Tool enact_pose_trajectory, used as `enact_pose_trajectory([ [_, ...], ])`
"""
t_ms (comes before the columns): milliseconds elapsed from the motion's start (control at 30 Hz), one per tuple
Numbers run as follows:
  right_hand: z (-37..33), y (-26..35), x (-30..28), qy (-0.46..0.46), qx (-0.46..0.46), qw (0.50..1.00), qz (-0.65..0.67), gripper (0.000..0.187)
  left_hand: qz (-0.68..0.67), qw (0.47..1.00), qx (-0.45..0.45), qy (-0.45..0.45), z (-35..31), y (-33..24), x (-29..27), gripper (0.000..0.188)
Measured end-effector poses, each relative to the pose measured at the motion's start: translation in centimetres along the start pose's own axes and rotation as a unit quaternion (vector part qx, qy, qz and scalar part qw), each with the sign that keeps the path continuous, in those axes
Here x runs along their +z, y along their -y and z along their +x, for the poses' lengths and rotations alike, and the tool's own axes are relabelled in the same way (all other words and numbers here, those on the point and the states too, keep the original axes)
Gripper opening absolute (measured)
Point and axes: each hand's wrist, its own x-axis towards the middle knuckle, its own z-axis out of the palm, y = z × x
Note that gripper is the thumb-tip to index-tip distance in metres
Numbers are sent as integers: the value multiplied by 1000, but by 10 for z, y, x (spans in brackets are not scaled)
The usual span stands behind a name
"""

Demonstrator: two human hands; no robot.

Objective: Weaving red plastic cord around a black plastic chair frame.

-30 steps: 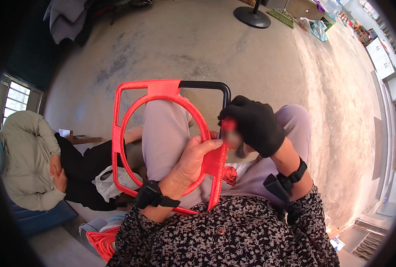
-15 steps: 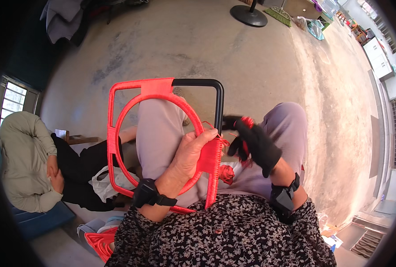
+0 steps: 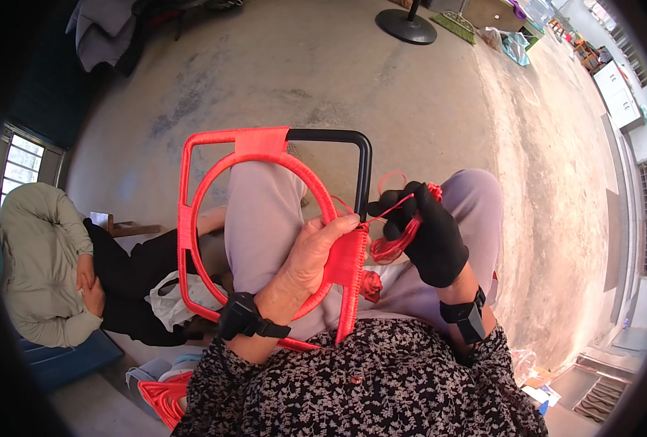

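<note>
My bare left hand (image 3: 312, 255) grips a rounded square frame (image 3: 185, 175) with a ring inside it, its thumb pressed on the right side. Red cord is wound tightly over most of the frame; the upper right corner (image 3: 363, 146) is bare black tubing. In a black glove, my right hand (image 3: 433, 240) is closed around a bundle of red cord (image 3: 400, 244) to the right of the frame. From that bundle a strand runs taut to the frame near my left thumb. Another red clump (image 3: 371, 285) lies in my lap below.
At the left, a person (image 3: 43, 255) sits on a blue seat, hands folded, beside a white plastic bag (image 3: 181, 302). More red-wrapped pieces (image 3: 167, 400) lie at lower left. A round black stand base (image 3: 406, 27) and green broom head (image 3: 454, 27) are at the far side.
My right hand has moved slightly right and turned, drawing the strand straight and showing more of the cord bundle. The frame has shifted slightly right in my left hand.
</note>
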Motion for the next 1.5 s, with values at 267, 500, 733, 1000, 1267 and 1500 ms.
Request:
enact_pose_trajectory([
  [267,11,6,-24,28,31,992,-122,29,18,1000,-2,9,-2,-2,3,19],
  [500,10,-10,-11,32,-41,922,-383,21,-2,999,32,14,2,3,3,14],
  [733,16,-12,-9,6,10,902,-431,23,-7,996,81,-31,-4,8,1,13],
  [1000,20,-18,-12,3,64,918,-390,22,13,986,152,-72,-27,28,-19,13],
  [1267,21,-22,-11,0,51,930,-365,22,-51,989,130,-51,-18,24,-24,11],
  [1500,22,-21,-16,-2,69,913,-402,24,-74,993,85,-23,-13,22,-19,17],
])
